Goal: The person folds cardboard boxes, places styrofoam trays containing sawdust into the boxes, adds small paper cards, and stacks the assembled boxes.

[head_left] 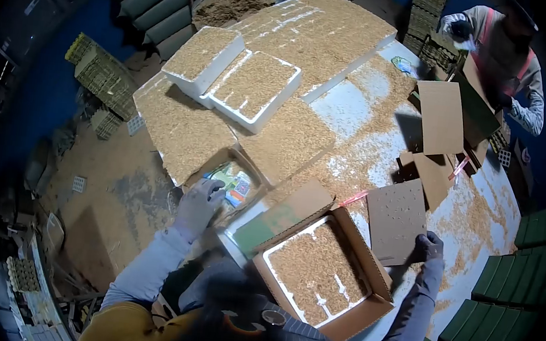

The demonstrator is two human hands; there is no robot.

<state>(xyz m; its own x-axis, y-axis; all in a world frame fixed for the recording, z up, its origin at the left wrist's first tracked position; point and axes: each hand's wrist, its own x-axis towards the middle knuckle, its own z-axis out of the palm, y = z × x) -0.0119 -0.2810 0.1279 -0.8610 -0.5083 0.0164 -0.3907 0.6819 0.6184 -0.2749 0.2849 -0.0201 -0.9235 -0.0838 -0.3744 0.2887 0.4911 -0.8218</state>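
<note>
My left hand point(200, 207), in a grey glove, is at the near-left rim of a small cardboard box point(260, 181) that holds colourful printed packets point(238, 187). Its fingers are bent, and whatever lies between them is hidden. With my right hand point(431, 246), also gloved, I grip the right edge of a brown cardboard sheet point(395, 221) dotted with specks. In front of my body stands an open carton point(378, 281), its left flap point(288, 215) folded out. A white foam tray point(271, 263) filled with sawdust-like material sits inside it.
Two filled foam trays point(281, 109) point(220, 72) rest on a wide sawdust-covered block point(331, 27). Across the table a co-worker point(507, 62) handles another carton point(475, 115). Cardboard pieces point(441, 118) and red tape point(354, 198) lie nearby. Green boxes point(497, 281) are stacked at right.
</note>
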